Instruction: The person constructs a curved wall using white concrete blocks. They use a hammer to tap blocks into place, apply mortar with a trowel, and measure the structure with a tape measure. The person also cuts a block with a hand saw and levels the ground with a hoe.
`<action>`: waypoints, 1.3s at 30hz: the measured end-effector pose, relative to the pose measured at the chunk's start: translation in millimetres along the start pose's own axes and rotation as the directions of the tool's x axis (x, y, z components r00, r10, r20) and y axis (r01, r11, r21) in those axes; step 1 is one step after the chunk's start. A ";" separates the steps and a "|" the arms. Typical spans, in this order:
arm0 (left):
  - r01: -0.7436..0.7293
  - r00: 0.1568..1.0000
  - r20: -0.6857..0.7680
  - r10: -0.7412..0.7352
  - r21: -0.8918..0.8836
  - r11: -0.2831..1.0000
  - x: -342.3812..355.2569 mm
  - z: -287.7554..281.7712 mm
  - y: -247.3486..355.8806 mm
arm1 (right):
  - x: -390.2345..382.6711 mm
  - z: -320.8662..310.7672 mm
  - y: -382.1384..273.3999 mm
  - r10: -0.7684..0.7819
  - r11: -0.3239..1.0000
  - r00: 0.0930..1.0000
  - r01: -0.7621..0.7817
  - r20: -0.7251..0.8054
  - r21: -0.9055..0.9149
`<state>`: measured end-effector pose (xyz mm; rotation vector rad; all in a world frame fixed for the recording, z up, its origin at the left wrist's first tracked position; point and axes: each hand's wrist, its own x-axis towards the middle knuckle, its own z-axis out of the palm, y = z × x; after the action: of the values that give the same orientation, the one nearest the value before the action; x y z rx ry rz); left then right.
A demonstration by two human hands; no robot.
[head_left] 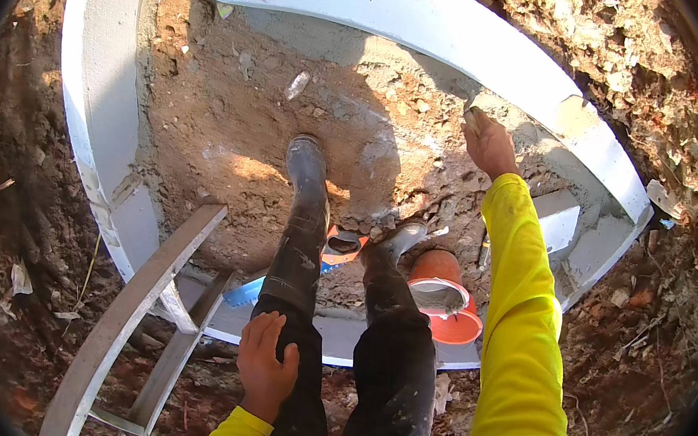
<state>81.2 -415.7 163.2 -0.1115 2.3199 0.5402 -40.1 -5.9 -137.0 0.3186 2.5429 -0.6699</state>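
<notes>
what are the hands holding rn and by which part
The right hand grips a small hand tool, apparently a trowel, by its handle end. The left hand holds nothing.

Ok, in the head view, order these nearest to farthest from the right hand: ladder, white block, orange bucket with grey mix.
From the right hand:
1. White block, right of the yellow sleeve.
2. Orange bucket with grey mix, below the hand.
3. Ladder, lower left.

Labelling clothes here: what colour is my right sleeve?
Bright yellow; the sleeve shows in the head view.
</notes>
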 end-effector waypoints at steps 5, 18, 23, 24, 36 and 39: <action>-0.003 1.000 -0.012 0.003 -0.002 1.000 -3.1 7.5 3.3 | -51.3 -42.9 45.1 0.235 0.969 0.971 -0.238 -0.055 -0.070; -0.017 1.000 -0.023 0.019 0.065 0.998 -9.0 20.1 16.4 | -104.1 -36.7 26.6 -0.048 0.998 0.997 0.049 -0.053 0.027; -0.067 0.997 -0.039 0.070 0.070 0.995 -12.7 26.6 22.6 | -101.5 -56.9 53.2 0.040 0.996 0.999 -0.041 -0.023 -0.074; -0.070 0.997 -0.028 0.073 0.081 0.994 -15.2 30.7 22.3 | -112.9 -61.5 70.5 0.140 0.985 0.990 -0.137 0.019 -0.105; -0.119 0.980 -0.158 0.123 0.034 0.992 -35.0 35.5 26.5 | -281.8 -94.8 53.7 0.256 0.952 0.952 -0.219 0.168 -0.214; -0.095 0.956 -0.284 0.079 -0.045 0.994 -42.6 20.4 4.6 | -312.3 -166.7 4.8 0.212 0.977 0.977 -0.212 -0.030 0.018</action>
<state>124.1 -406.4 181.1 -0.1208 2.5968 0.6737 162.0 53.4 147.6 0.6007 2.4881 -0.6061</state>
